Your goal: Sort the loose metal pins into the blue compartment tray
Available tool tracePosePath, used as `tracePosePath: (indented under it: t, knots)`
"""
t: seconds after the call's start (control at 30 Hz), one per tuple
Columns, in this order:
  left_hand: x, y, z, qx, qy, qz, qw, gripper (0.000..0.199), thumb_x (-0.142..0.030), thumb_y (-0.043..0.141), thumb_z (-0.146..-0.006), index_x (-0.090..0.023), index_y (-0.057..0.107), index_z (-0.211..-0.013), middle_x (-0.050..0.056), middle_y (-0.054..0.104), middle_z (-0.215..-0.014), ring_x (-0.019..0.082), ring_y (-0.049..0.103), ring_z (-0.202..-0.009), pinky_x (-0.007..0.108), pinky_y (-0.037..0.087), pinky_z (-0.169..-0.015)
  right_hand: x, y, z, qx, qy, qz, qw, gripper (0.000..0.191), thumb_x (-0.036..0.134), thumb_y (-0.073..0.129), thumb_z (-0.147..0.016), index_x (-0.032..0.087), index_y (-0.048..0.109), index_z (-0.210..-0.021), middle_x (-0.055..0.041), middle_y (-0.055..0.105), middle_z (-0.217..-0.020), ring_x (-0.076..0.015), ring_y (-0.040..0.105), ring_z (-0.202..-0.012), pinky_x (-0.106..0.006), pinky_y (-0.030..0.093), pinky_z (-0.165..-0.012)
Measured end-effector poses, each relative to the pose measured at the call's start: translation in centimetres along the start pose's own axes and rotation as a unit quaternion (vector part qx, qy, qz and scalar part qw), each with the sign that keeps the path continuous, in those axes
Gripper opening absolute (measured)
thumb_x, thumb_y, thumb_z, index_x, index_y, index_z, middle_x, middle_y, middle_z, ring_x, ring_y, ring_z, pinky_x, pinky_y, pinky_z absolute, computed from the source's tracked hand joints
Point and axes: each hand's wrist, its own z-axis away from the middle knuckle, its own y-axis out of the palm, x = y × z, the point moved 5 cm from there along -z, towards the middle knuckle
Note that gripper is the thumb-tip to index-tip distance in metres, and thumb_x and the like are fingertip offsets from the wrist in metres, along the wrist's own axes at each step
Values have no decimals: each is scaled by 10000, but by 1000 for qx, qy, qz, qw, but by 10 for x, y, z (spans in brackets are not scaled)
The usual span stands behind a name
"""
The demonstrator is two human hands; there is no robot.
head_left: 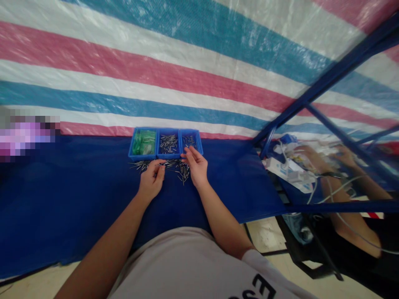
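A blue three-compartment bin (143, 158) stands on the blue table. Its left compartment has a green plastic bag (145, 142); small thin metal pieces, like pins or screws, fill the middle (168, 143) and lie sparser on the right. More loose metal pieces (183, 171) are heaped along the bin's front side. My left hand (151, 179) is closed in a pinch beside this heap; whatever lies between its fingertips is too small to make out. At the front of the right compartment is my right hand (196, 167), its fingers stretched out and slightly apart.
The blue table (77, 187) reaches left and right of the bin. A striped sheet (156, 74) hangs behind it. To the right is a blue metal frame (293, 110), with another person's arms (335, 195), cables and a white box (291, 174) beyond.
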Motion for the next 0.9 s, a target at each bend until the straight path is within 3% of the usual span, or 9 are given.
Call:
tracePosePath:
  t: [0.1, 0.2, 0.33, 0.5, 0.6, 0.7, 0.8, 0.9]
  knots:
    - [1, 0, 0, -3, -6, -19, 1000, 268, -331, 470, -904, -181, 558, -1108, -53, 526, -562, 88, 503, -472, 210, 404, -526, 3, -3, 0, 10, -21, 82, 996, 540, 490, 634, -761, 135, 578, -1164, -80, 627, -1100, -75, 614, -756, -188, 519, -633]
    - [0, -1, 0, -9, -6, -33, 999, 262, -332, 475, -899, -186, 569, -1095, -52, 525, -559, 87, 484, -461, 213, 390, -516, 11, -10, 3, -20, -88, 198, 976, 401, 455, 547, -835, 137, 622, -1066, -66, 640, -1017, -77, 591, -813, -210, 508, -760]
    - [0, -1, -1, -13, -7, -47, 999, 246, -334, 471, -893, -188, 586, -1055, -51, 518, -551, 88, 479, -459, 211, 387, -511, 29, -16, 4, -62, -162, 348, 921, 328, 365, 489, -875, 155, 631, -1084, -73, 617, -1066, -112, 531, -971, -264, 452, -939]
    - [1, -2, -1, -20, -6, -45, 999, 237, -324, 474, -890, -184, 596, -1038, -50, 522, -554, 85, 472, -449, 206, 379, -501, 51, -10, -8, -31, -189, 481, 856, 233, 228, 513, -850, 175, 652, -1029, -36, 637, -970, -128, 504, -1009, -269, 398, -978]
    - [1, -3, -1, -24, -6, -54, 998, 234, -320, 476, -888, -186, 603, -1032, -46, 538, -571, 84, 475, -452, 206, 381, -506, 59, -10, -10, -11, -191, 521, 832, 194, 225, 515, -849, 173, 667, -959, -28, 631, -915, -112, 517, -900, -245, 406, -912]
    - [1, -3, -1, -24, -7, -50, 998, 246, -328, 471, -890, -185, 607, -1037, -43, 541, -573, 89, 484, -458, 207, 384, -506, 61, -13, -6, -2, -194, 527, 827, 234, 252, 479, -872, 158, 661, -984, -35, 624, -894, -93, 509, -793, -217, 417, -823]
    - [2, -3, -1, -26, -7, -45, 999, 246, -325, 470, -888, -181, 608, -1033, -42, 548, -576, 87, 485, -458, 203, 383, -505, 64, -11, -7, 9, -207, 545, 813, 252, 250, 463, -883, 152, 659, -1008, -48, 624, -927, -105, 503, -825, -224, 416, -837]
    - [3, -3, -2, -27, -3, -54, 998, 236, -316, 474, -884, -181, 611, -1022, -40, 562, -589, 85, 493, -467, 201, 385, -510, 66, -1, -24, 50, -202, 596, 776, 212, 195, 511, -845, 151, 660, -989, -55, 618, -943, -135, 490, -927, -251, 405, -893]
